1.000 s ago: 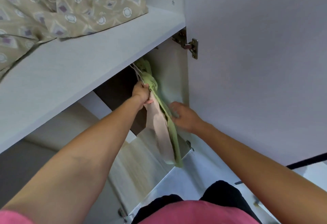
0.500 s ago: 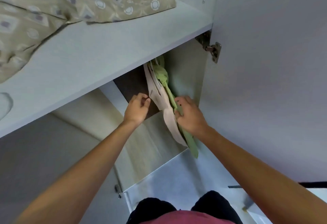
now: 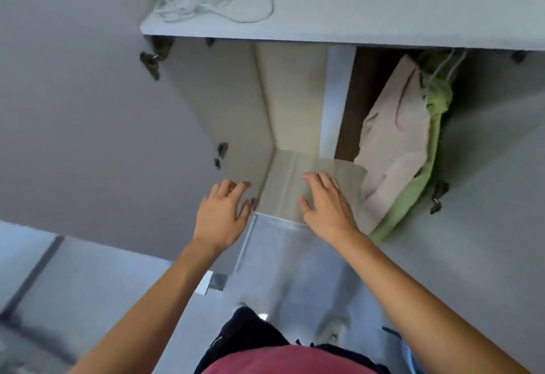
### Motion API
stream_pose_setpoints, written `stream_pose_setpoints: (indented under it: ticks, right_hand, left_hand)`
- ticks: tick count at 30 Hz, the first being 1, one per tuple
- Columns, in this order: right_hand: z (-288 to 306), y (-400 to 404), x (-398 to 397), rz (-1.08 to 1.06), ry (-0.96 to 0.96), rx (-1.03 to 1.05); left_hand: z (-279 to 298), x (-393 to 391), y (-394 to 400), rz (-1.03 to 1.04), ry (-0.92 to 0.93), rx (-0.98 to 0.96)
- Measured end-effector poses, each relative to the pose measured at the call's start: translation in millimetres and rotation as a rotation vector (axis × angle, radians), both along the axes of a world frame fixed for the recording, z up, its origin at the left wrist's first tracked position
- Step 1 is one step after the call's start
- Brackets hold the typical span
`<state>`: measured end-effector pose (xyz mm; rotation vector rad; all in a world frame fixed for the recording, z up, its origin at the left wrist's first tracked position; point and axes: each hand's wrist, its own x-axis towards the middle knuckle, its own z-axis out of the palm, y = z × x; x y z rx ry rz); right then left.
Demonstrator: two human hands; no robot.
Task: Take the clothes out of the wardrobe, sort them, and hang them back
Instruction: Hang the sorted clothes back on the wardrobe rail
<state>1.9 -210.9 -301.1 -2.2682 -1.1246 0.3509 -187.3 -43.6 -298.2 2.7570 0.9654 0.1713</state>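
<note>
Left grip (image 3: 221, 214) loose | right grip (image 3: 327, 205) loose | beige garment (image 3: 395, 149) beside

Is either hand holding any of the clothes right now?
No: the left hand and right hand are spread open and empty, beside the hanging beige garment.

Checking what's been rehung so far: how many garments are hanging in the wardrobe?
2: a beige garment at the right side, and a green garment right behind it. More may hide under the shelf.

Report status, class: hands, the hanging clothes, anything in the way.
Left hand open, empty. Right hand open, empty. Beige garment and green garment hang inside. Nothing blocking.
</note>
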Motion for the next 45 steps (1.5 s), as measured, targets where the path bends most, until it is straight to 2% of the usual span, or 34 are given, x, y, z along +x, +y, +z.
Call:
stream_pose_setpoints:
  ticks: [4, 10, 16, 20, 30, 39, 45]
  right_hand:
    - [8.5, 45.4, -99.3, 0.292, -0.002, 0.071]
    - [5.8, 106.6, -274.1, 0.688, 0.025, 0.04]
    - [0.2, 173.5, -455.5, 0.946, 0.043, 0.014]
    - [-0.5, 208.2, -558.8, 1.122, 0.022, 0.003]
    - [-24.7, 336.3, -717.5, 1.423, 0.015, -0.037]
    - [-7.9, 488.3, -874.8, 1.719, -0.013, -0.028]
    - [-19.7, 548.9, -997.3, 1.886, 0.005, -0.062]
  left_hand:
    - [2.9, -123.9, -10.9, 0.247, -0.043, -0.023]
    - [-18.8, -313.7, -40.3, 0.63, -0.105, -0.109]
    - [-27.3, -515.9, -55.3, 0.965, -0.11, -0.08]
    - [-31.1, -621.7, -64.9, 1.178, -0.088, -0.089]
    - [-56.2, -738.6, -23.8, 1.529, -0.108, -0.11]
    - [-29.0, -821.5, 55.2, 1.858, -0.075, -0.105]
    - [-46.0, -886.9, 76.1, 2.048, -0.103, -0.15]
